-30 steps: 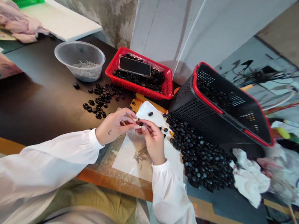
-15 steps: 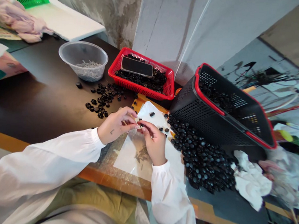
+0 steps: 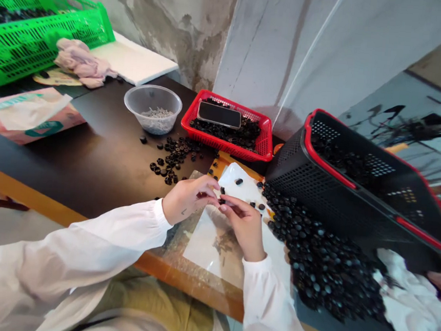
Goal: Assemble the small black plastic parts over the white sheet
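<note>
My left hand [image 3: 190, 198] and my right hand [image 3: 244, 224] meet fingertip to fingertip above a white sheet [image 3: 205, 246]. Both are closed in a pinch on a small black round piece [image 3: 222, 201], partly covered by the fingers. Just beyond the fingertips, a few more small black pieces [image 3: 239, 181] lie on the sheet. Thin brownish pins or screws [image 3: 223, 242] are gathered under my right hand, too blurred to name surely. To the right of that hand spreads a large heap of glossy black round pieces [image 3: 323, 262].
A clear bowl [image 3: 152, 100] holds thin metal pieces. Behind my hands, a red basket [image 3: 226, 146] contains black parts, with a phone [image 3: 220, 115] on top. A tall black basket [image 3: 326, 195] stands right. Loose black parts [image 3: 175, 154], a tissue box [image 3: 32, 113] and a green crate [image 3: 62, 33] are leftward.
The view has swung left, so everything appears farther right and lower, and more of the green crate shows. My hands stay together at the small black piece.
</note>
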`<state>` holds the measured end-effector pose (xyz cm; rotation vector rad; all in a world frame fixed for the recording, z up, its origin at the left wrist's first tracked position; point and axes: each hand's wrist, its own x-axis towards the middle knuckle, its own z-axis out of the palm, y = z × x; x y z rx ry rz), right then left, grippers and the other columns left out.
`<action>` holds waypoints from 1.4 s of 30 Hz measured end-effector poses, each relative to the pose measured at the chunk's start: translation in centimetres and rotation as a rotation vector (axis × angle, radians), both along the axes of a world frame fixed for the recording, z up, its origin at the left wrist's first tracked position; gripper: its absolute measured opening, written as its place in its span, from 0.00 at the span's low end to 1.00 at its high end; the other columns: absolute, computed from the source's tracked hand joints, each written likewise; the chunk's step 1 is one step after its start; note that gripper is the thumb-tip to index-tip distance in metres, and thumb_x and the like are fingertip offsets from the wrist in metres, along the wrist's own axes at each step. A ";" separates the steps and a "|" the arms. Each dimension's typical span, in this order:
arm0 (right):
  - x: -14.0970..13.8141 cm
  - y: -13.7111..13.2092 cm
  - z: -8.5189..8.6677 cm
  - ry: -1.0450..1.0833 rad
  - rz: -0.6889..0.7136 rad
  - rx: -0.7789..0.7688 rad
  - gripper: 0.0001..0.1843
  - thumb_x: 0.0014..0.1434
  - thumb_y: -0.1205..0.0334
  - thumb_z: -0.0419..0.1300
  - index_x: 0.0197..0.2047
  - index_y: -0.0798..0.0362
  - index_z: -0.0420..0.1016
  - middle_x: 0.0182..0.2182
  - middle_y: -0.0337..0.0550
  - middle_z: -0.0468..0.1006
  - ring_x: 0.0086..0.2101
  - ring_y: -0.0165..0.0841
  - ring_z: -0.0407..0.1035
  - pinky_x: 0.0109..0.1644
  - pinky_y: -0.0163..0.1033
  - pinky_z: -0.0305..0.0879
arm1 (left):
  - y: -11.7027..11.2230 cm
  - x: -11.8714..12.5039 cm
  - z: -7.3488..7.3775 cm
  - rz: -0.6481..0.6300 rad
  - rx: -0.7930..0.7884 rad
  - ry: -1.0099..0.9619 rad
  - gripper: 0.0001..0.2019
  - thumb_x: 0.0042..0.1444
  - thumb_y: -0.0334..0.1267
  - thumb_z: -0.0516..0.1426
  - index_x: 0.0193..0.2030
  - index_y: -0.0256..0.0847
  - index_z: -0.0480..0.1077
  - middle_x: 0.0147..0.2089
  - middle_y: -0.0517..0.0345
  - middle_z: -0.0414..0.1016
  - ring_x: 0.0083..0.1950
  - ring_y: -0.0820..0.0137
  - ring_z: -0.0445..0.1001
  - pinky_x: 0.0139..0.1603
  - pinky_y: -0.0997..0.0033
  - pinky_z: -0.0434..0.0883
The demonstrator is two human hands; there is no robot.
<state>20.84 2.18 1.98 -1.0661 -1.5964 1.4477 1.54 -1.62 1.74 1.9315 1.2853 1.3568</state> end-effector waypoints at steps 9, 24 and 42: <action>-0.1 0.5 0.2 0.428 -0.092 -0.403 0.18 0.41 0.54 0.79 0.34 0.48 0.82 0.31 0.37 0.85 0.26 0.24 0.73 0.35 0.29 0.74 | -2.4 -8.3 2.7 0.408 0.023 0.692 0.17 0.61 0.56 0.60 0.42 0.45 0.79 0.43 0.53 0.78 0.45 0.62 0.75 0.48 0.65 0.70; -0.6 0.3 -0.1 0.283 -0.027 -0.231 0.17 0.45 0.52 0.75 0.37 0.49 0.80 0.33 0.40 0.83 0.30 0.30 0.74 0.37 0.35 0.74 | -3.3 -10.4 1.3 0.403 -0.185 0.567 0.12 0.59 0.51 0.62 0.41 0.47 0.80 0.37 0.56 0.81 0.38 0.64 0.76 0.43 0.67 0.72; -0.6 -1.1 0.8 -0.144 -0.206 0.476 0.05 0.58 0.61 0.70 0.39 0.47 0.82 0.37 0.40 0.85 0.35 0.34 0.79 0.47 0.39 0.75 | 0.5 0.1 0.5 -0.096 -0.813 -0.796 0.23 0.52 0.44 0.70 0.55 0.45 0.78 0.39 0.57 0.80 0.35 0.76 0.77 0.31 0.81 0.75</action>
